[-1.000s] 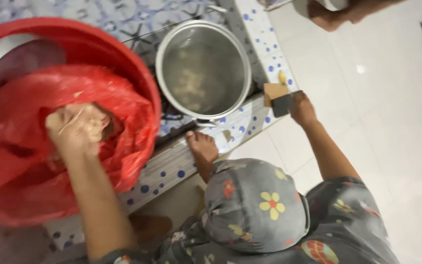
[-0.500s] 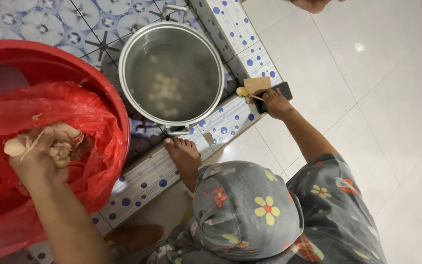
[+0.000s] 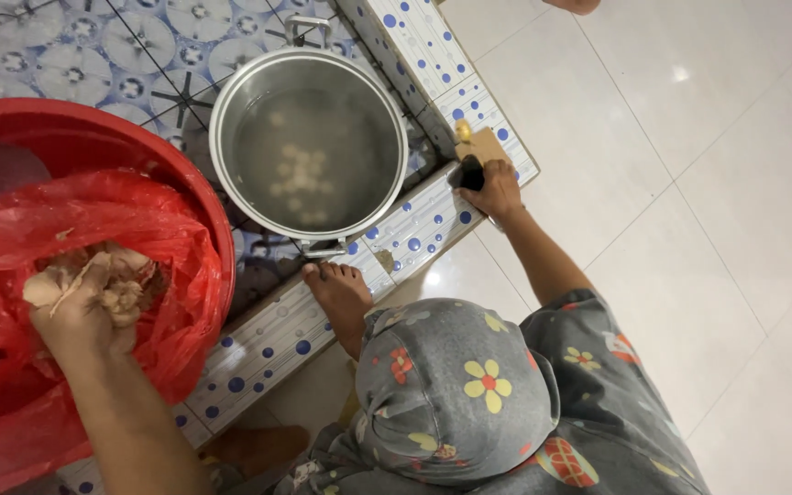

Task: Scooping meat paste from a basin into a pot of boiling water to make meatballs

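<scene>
My left hand (image 3: 80, 316) is inside a red plastic bag (image 3: 153, 234) that lines a red tub (image 3: 121, 137). Its fingers are closed around a lump of pale, sticky paste (image 3: 107, 275). To the right, on a gas burner, stands a steel pot (image 3: 309, 142) of cloudy water with several pale balls floating in it. My right hand is out of sight.
A person in grey flowered clothes and a head cover (image 3: 456, 390) crouches below me. One of their hands (image 3: 341, 293) rests on the blue-dotted tiled ledge (image 3: 277, 335); the other (image 3: 492, 188) holds a dark object at the ledge's corner. White floor tiles (image 3: 689, 229) lie to the right.
The view has shifted, so the tub and pot now sit further right in frame. My left hand has dropped lower in the bag, still closed on the paste. The other person's hands stay on the ledge.
</scene>
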